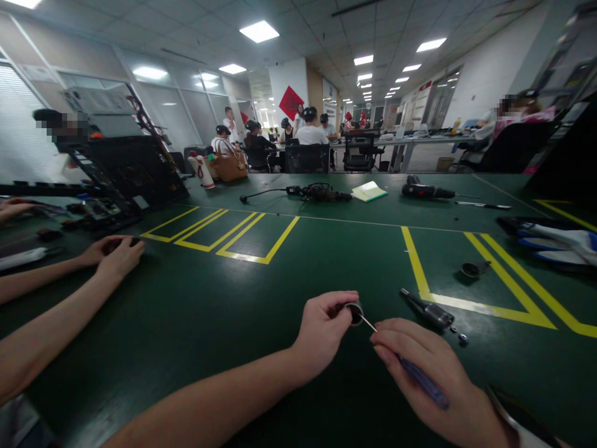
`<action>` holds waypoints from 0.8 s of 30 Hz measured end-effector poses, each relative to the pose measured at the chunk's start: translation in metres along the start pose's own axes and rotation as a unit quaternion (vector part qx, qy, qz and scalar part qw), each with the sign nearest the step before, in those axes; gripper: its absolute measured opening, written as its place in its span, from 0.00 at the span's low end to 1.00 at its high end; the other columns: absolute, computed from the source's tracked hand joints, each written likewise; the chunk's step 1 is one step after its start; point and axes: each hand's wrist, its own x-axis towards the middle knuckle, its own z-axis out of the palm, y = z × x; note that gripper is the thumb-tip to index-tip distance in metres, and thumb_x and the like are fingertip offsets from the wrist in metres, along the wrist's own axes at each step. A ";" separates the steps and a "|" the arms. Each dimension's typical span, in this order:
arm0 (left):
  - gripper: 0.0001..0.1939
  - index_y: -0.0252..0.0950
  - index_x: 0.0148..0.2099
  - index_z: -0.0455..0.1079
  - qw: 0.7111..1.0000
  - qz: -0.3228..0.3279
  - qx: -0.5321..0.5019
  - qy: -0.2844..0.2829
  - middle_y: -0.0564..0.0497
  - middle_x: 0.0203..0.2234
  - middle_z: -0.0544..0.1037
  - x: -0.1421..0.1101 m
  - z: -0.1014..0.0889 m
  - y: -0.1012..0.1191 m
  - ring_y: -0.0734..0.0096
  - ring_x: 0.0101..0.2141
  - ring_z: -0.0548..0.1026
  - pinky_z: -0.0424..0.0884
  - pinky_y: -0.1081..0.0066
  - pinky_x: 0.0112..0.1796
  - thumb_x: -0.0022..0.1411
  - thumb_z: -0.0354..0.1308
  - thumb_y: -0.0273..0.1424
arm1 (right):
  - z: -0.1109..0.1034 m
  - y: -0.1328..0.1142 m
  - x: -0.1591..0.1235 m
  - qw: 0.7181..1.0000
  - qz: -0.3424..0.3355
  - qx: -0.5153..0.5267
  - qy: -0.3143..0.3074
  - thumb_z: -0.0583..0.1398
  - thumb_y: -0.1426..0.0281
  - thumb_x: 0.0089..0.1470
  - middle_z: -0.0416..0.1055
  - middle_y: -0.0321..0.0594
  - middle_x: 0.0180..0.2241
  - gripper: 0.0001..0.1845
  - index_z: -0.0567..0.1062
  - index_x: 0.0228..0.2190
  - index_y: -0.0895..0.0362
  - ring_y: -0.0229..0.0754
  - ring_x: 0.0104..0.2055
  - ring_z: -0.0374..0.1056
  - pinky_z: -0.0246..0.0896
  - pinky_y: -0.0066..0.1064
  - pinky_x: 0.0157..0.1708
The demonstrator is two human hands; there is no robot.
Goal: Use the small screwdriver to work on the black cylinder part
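Note:
Between the thumb and fingers of my left hand point(319, 333) is a small round metal housing point(356, 313), its hollow end facing my other hand. My right hand point(429, 370) is closed around a screwdriver point(425, 382) with a translucent blue-purple handle. The thin shaft reaches into the housing's opening; I cannot tell what the tip touches. Just beyond my right hand lies a dark motor-like part with a long shaft point(436, 315). Small metal pieces point(461, 338) sit beside it. A second round metal part point(472, 269) rests farther back.
Yellow tape point(489, 306) marks the green table point(233, 311). Farther back lie a corded tool point(321, 191), a notepad point(370, 191), a drill-like tool point(426, 188) and a pen point(482, 205). Gloves point(559, 242) lie right. Another person's hands point(116, 255) work at left.

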 end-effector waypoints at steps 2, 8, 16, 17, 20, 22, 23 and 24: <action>0.13 0.32 0.41 0.76 1.000 0.001 0.007 0.000 0.46 0.38 0.79 0.000 0.000 0.001 0.68 0.35 0.77 0.75 0.67 0.39 0.53 0.55 0.22 | 0.001 0.000 0.001 1.000 -0.003 -0.003 0.003 0.55 0.75 0.55 0.76 0.44 0.37 0.13 0.71 0.43 0.55 0.45 0.39 0.74 0.73 0.33 0.36; 0.13 0.30 0.42 0.75 1.000 -0.006 0.011 0.000 0.45 0.36 0.79 -0.001 0.001 0.002 0.68 0.35 0.77 0.75 0.67 0.38 0.54 0.55 0.23 | -0.001 0.000 0.001 1.000 -0.019 -0.007 -0.004 0.55 0.76 0.55 0.76 0.44 0.37 0.13 0.70 0.43 0.55 0.44 0.39 0.73 0.72 0.33 0.37; 0.12 0.32 0.40 0.75 1.000 0.000 0.013 0.005 0.45 0.39 0.79 -0.001 0.002 0.002 0.68 0.36 0.77 0.75 0.67 0.39 0.53 0.56 0.22 | 0.000 -0.003 0.002 1.000 -0.011 -0.008 0.005 0.54 0.76 0.56 0.76 0.45 0.36 0.12 0.70 0.42 0.56 0.44 0.39 0.74 0.72 0.32 0.36; 0.12 0.32 0.40 0.75 1.000 0.002 0.012 0.006 0.45 0.39 0.79 -0.002 0.002 0.002 0.68 0.36 0.77 0.75 0.67 0.39 0.53 0.56 0.22 | 0.001 -0.004 0.002 1.000 -0.006 -0.007 0.007 0.54 0.76 0.56 0.76 0.45 0.37 0.12 0.70 0.42 0.56 0.44 0.39 0.73 0.72 0.32 0.36; 0.10 0.31 0.39 0.75 1.000 -0.007 0.007 0.001 0.45 0.37 0.79 -0.002 0.002 0.002 0.68 0.35 0.77 0.75 0.68 0.38 0.53 0.56 0.23 | 0.002 -0.003 -0.001 1.000 0.005 0.000 0.000 0.55 0.76 0.55 0.76 0.44 0.37 0.12 0.71 0.42 0.56 0.44 0.39 0.73 0.72 0.32 0.36; 0.10 0.32 0.38 0.75 1.000 -0.014 0.002 0.001 0.46 0.36 0.79 -0.001 0.001 0.001 0.68 0.35 0.77 0.74 0.68 0.37 0.54 0.56 0.23 | 0.002 -0.002 -0.002 1.000 0.011 0.010 -0.002 0.56 0.76 0.55 0.75 0.44 0.37 0.13 0.71 0.43 0.55 0.45 0.39 0.73 0.71 0.32 0.36; 0.09 0.32 0.38 0.75 1.000 -0.018 -0.001 0.004 0.46 0.36 0.79 0.000 0.001 0.001 0.68 0.35 0.76 0.74 0.68 0.37 0.54 0.56 0.23 | 0.002 -0.001 -0.001 1.000 0.016 0.017 0.000 0.56 0.76 0.54 0.75 0.44 0.37 0.14 0.71 0.43 0.55 0.45 0.39 0.73 0.71 0.33 0.36; 0.09 0.32 0.38 0.74 1.000 -0.022 -0.004 0.009 0.47 0.36 0.79 0.002 0.000 0.001 0.69 0.35 0.76 0.74 0.68 0.37 0.54 0.56 0.23 | 0.000 -0.002 0.000 0.999 0.022 0.030 -0.001 0.56 0.76 0.54 0.75 0.44 0.37 0.13 0.71 0.43 0.56 0.44 0.39 0.73 0.70 0.33 0.36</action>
